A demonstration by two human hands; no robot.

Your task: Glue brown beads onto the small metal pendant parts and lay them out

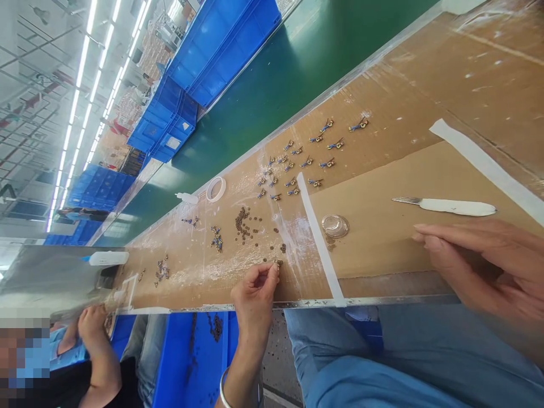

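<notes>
My left hand (pixel 257 289) is at the table's near edge, thumb and forefinger pinched on a small brown round piece (pixel 277 262). Just beyond it lie loose pieces of the same kind, with a denser pile of brown pieces (pixel 243 224) farther back. My right hand (pixel 488 258) hovers at the right, thumb and forefinger together with nothing visible between them. Beside it, a white-handled knife (pixel 457 206) lies on the cardboard, its blade pointing left. A small clear round dish (pixel 335 225) sits between my hands. Several small blue-and-yellow figures (pixel 306 162) lie spread behind it.
White tape strips (pixel 318 238) cross the cardboard-covered table. A tape roll (pixel 216 189) and a small white bottle (pixel 187 198) lie near the green belt (pixel 255 107). Blue crates (pixel 229 45) stand beyond. More figures (pixel 216 239) lie left, towards a co-worker's hand (pixel 92 324).
</notes>
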